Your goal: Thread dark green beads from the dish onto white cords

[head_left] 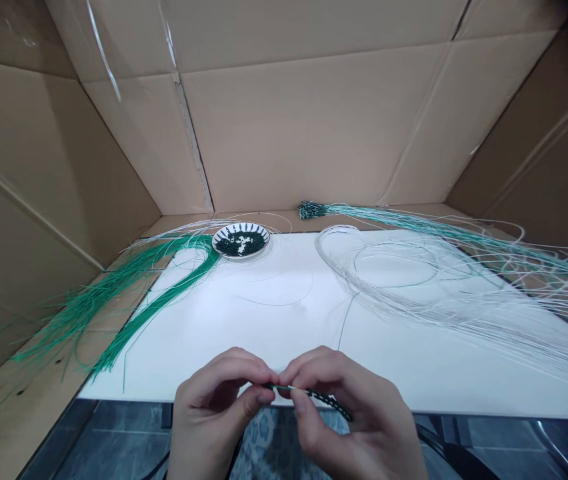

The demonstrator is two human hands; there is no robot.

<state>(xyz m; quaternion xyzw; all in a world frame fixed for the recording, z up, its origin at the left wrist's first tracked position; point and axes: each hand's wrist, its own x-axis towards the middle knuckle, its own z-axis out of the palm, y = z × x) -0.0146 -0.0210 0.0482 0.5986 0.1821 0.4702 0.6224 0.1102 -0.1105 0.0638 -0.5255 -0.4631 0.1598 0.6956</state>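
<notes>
My left hand [221, 403] and my right hand [357, 410] meet at the table's front edge, low in the middle of the head view. Between their fingertips runs a thin green cord with a beaded strand [331, 401], dark with pale flecks. The strand's longer part curves under the right fingers, and a short dark end pokes from the left pinch. Both hands are closed, thumb against forefinger. What lies inside the pinches is partly hidden. Beyond the hands stands a striped-rim dish [267, 248] holding many small dark green beads.
Bundles of green thread [164, 300] spread over the left side. Clear or white threads [389, 293] loop across the right. A green-and-white strand bundle [414, 223] with a dark beaded end lies at the back. Cardboard walls [314, 127] enclose the white table surface [264, 320].
</notes>
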